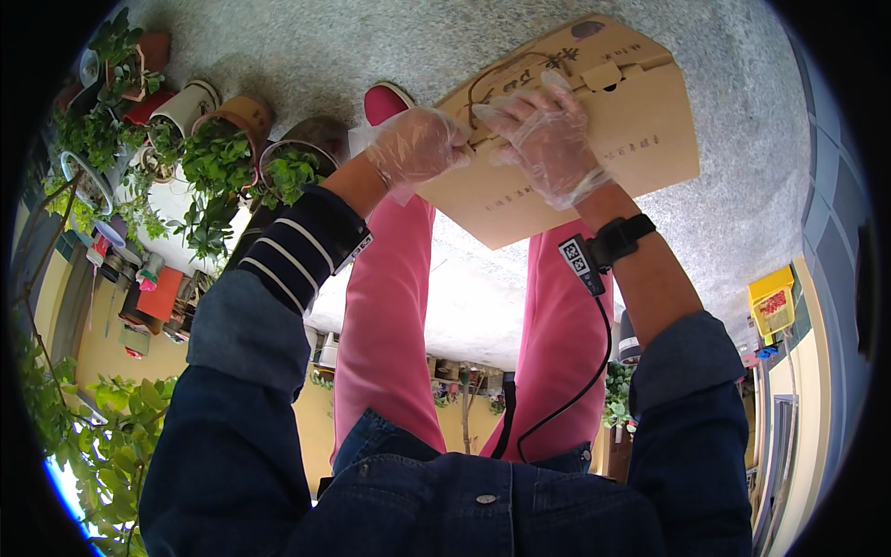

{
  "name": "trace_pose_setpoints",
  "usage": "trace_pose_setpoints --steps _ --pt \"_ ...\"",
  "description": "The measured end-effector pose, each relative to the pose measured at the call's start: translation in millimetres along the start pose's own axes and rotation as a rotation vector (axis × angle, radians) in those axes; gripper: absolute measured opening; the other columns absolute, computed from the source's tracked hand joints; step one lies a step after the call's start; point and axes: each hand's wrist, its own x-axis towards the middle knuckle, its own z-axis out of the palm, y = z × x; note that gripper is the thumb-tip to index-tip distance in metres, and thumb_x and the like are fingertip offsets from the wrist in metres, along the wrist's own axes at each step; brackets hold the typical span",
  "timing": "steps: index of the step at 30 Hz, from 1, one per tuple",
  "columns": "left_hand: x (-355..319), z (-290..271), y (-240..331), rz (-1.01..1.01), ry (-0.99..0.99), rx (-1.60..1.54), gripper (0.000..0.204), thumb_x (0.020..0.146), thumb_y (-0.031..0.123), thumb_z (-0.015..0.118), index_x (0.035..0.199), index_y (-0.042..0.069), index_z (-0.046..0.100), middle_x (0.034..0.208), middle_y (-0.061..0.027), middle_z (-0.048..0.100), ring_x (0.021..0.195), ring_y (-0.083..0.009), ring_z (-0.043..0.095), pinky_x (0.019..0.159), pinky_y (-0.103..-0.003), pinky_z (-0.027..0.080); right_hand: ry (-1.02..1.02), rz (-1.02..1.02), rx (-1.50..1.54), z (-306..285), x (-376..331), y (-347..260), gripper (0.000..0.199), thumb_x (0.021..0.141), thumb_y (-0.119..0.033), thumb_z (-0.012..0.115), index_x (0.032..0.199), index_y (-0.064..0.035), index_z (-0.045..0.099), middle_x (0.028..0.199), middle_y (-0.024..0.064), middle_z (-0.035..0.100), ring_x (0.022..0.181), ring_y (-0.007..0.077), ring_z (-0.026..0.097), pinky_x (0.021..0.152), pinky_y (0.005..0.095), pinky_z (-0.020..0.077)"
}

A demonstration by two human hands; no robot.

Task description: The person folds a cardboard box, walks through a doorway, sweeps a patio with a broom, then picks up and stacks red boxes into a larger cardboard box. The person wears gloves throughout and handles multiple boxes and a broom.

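Observation:
A flat brown cardboard box (617, 121) with dark printed writing is tilted in front of my legs. A thin brown cord handle (475, 85) loops from its narrow side, and a tab sits in a slot along the edge. Clear plastic gloves cover both hands. My left hand (418, 146) is closed, its fingertips pinching the box at the left end of that edge. Beside it, my right hand (546, 139) lies over the same edge with fingers bent against the cardboard; what is under its fingertips is hidden.
Potted plants (223, 153) crowd the left side, close to my left forearm. Speckled grey concrete ground (316, 46) surrounds the box. One red shoe (385, 100) shows beyond my left hand. A yellow crate (772, 302) stands far right. A black cable (608, 348) hangs from my right wrist.

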Motion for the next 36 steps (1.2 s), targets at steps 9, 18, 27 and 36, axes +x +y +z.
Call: trace_pose_setpoints --steps 9,18,27,36 --pt "1 -2 12 -0.080 -0.019 0.033 0.025 0.083 0.026 0.068 0.092 0.003 0.070 0.081 -0.0204 0.067 0.080 -0.0360 0.067 0.074 -0.043 0.052 -0.054 0.018 0.001 -1 -1 -1 0.052 0.087 -0.036 0.071 0.137 -0.0260 0.060 0.131 -0.0044 0.061 0.131 0.0169 0.048 0.118 0.0477 0.0195" --pt "2 8 7 -0.019 0.058 0.082 0.028 0.085 0.023 0.065 0.101 0.000 0.069 0.087 -0.0218 0.069 0.085 -0.0384 0.068 0.077 -0.043 0.054 -0.012 0.018 -0.009 6 -1 1 0.057 0.083 -0.038 0.074 0.136 -0.0255 0.060 0.128 -0.0058 0.061 0.129 0.0165 0.047 0.118 0.0466 0.0203" --pt "3 3 8 -0.169 -0.001 0.004 0.029 0.083 0.023 0.071 0.103 0.003 0.071 0.092 -0.0225 0.069 0.088 -0.0389 0.067 0.078 -0.043 0.053 0.017 0.003 0.019 6 -3 1 0.055 0.081 -0.035 0.076 0.133 -0.0245 0.061 0.125 -0.0045 0.062 0.127 0.0176 0.048 0.118 0.0475 0.0204" --pt "4 6 20 -0.143 0.031 0.101 0.020 0.085 0.023 0.067 0.084 0.003 0.064 0.081 -0.0200 0.065 0.082 -0.0395 0.065 0.074 -0.046 0.051 0.015 0.006 0.003 5 -2 1 0.059 0.080 -0.036 0.076 0.135 -0.0268 0.058 0.124 -0.0053 0.061 0.127 0.0169 0.048 0.119 0.0475 0.0201"
